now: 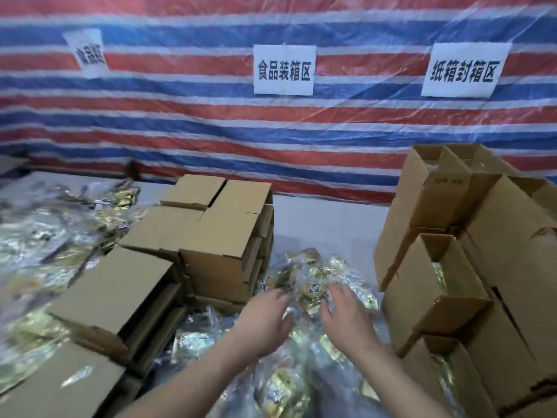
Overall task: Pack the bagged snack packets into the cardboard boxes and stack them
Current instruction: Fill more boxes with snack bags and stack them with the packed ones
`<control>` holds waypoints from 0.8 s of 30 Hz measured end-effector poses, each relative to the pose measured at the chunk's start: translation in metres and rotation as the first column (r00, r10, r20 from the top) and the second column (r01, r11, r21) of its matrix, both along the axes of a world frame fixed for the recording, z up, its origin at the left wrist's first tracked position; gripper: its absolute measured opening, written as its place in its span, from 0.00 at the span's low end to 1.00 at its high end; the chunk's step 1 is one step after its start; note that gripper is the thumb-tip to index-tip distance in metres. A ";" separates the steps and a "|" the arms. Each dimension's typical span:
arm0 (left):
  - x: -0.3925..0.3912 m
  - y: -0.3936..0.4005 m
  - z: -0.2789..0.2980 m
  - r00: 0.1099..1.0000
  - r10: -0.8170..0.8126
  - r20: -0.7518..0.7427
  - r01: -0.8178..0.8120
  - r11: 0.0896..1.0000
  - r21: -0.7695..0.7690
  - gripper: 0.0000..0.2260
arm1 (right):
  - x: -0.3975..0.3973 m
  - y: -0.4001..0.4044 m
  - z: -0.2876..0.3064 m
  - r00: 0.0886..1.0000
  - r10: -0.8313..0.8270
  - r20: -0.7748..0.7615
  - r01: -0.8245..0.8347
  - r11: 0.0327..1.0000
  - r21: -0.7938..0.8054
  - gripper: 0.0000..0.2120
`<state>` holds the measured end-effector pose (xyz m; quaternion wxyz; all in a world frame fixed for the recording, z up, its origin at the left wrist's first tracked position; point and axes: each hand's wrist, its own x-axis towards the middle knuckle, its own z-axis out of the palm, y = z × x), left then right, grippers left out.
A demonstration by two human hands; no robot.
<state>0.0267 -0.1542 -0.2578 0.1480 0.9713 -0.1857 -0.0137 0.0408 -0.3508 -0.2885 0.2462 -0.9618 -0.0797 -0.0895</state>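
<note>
Snack packets (pixel 313 285) heaped between closed boxes (pixel 211 236) and open boxes (pixel 434 285); left hand (pixel 265 321), right hand (pixel 346 315) held over heap, fingers spread, nothing gripped.

A pale table (pixel 325 218) carries closed cardboard boxes (pixel 220 233) stacked left of centre, open boxes (pixel 434 285) piled at its right edge, and bagged snack packets (pixel 313 276) heaped between them and across its left side
</note>
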 end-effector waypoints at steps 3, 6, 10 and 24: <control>-0.004 0.069 0.028 0.987 0.119 0.106 -0.120 0.993 0.004 0.13 | 0.018 0.074 0.028 0.985 0.160 0.069 -0.164 0.985 0.049 0.16; -0.013 0.140 0.029 0.947 0.310 0.091 -0.314 0.948 0.044 0.18 | 0.027 0.143 0.037 0.945 0.325 0.044 -0.324 0.946 -0.024 0.23; -0.024 0.204 -0.001 0.847 0.531 0.033 -0.525 0.825 0.208 0.30 | 0.027 0.226 0.037 0.886 0.462 -0.033 -0.462 0.874 -0.152 0.26; -0.047 0.226 0.038 0.854 0.499 0.150 -0.520 0.833 0.191 0.29 | 0.037 0.257 0.066 0.901 0.433 -0.010 -0.430 0.892 -0.138 0.32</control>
